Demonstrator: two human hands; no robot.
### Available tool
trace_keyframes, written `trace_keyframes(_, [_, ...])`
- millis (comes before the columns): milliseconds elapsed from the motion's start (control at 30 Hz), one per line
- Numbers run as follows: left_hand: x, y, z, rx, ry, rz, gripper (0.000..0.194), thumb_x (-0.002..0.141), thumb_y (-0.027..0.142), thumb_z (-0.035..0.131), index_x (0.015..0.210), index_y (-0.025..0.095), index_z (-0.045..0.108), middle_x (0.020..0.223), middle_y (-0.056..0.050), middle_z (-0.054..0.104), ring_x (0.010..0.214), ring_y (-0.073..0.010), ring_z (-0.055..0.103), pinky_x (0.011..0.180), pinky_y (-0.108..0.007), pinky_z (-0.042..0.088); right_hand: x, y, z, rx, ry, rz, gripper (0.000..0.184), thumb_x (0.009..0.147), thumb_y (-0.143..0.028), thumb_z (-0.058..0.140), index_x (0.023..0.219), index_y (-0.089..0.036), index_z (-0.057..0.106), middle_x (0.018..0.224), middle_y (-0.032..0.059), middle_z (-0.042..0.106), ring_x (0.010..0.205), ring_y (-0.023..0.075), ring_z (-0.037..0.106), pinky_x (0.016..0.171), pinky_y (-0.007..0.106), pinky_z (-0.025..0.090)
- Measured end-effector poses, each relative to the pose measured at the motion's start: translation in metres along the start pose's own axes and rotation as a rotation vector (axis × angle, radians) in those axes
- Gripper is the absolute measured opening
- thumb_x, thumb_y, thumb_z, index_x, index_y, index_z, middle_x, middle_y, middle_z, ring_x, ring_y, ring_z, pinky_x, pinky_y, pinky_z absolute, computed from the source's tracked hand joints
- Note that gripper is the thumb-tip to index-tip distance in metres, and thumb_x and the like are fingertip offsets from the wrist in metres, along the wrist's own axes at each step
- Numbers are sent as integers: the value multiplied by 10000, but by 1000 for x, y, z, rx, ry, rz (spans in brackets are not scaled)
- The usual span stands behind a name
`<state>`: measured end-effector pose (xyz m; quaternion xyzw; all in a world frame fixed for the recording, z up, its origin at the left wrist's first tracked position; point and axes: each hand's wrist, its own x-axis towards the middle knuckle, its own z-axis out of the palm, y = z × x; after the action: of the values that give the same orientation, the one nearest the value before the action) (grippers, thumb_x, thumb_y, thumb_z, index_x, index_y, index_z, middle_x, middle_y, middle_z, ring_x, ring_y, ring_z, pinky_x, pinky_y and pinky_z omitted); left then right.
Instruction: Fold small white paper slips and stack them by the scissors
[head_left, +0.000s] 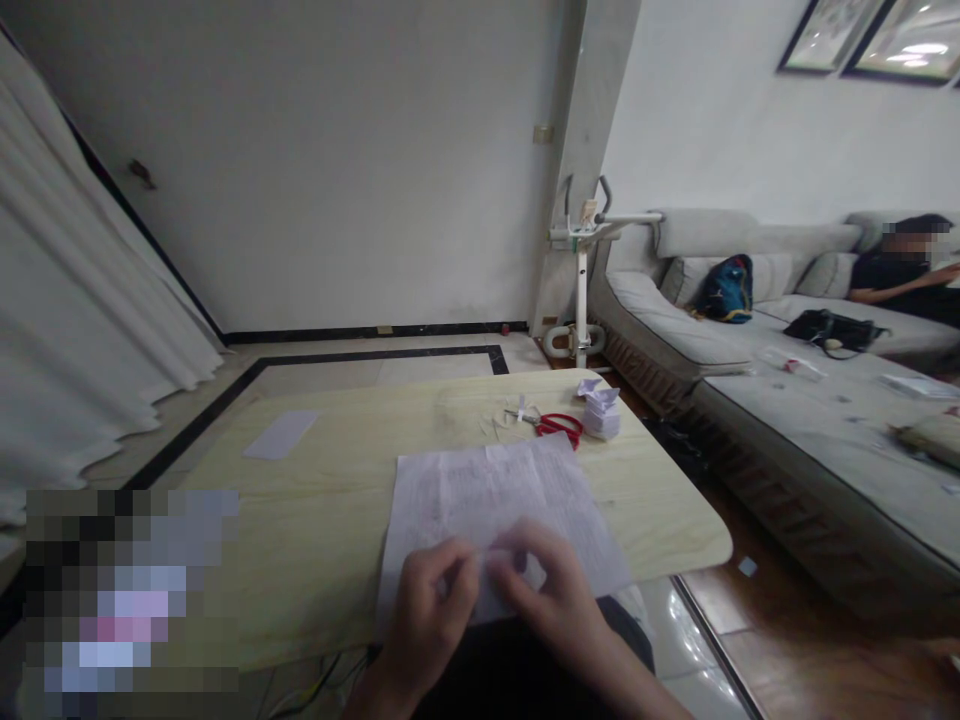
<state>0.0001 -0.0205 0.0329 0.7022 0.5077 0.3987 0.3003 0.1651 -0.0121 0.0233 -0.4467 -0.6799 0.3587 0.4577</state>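
My left hand (pixel 439 605) is curled above a large sheet of printed paper (pixel 465 485), its thumb and index finger pinched together. Opposite it, my right hand (pixel 551 580) makes a similar pinch, the fingertips of both hands almost meeting. Something small and pale may lie between them, but blur hides it. The creased sheet lies on a light wooden table (pixel 322 540) and reaches its near edge. Beyond the sheet are red-handled scissors (pixel 546 425) and thin paper scraps (pixel 491 425). A stack of folded white paper pieces (pixel 602 415) stands to their right.
A white paper rectangle (pixel 281 435) lies on the table's left side. Beyond the right edge are a grey sofa (pixel 675 330) with a blue backpack (pixel 727 290), a black bag (pixel 832 328) and a seated person (pixel 892 265). A white exercise stand (pixel 581 290) stands behind the table.
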Motion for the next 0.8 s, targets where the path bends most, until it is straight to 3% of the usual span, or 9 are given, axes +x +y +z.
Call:
trace_keyframes(167, [-1,-2,1,-22,50,-2,311,906,281,425,603,218,453,516,48,460,496,-129,497,477,-201,375,-1,1,2,30,5,88,52,808,-220,605,777,-177,604,703,3,596,669,163,551,649,288,456])
trace_keyframes(533, [-4,0,3,-135,83,-45,307,870,292,463,575,223,511,524,25,518,521,-152,534,529,-240,402,0,-4,0,60,-32,64,95,823,-183,574,729,-182,590,691,1,581,660,152,527,630,271,450])
trace_keyframes(800, [3,-1,-3,-96,-39,-24,328,882,279,437,560,219,459,503,29,476,492,-138,500,479,-225,354,2,-3,0,80,-40,66,90,815,-187,566,734,-174,604,692,10,595,655,157,538,620,274,450])
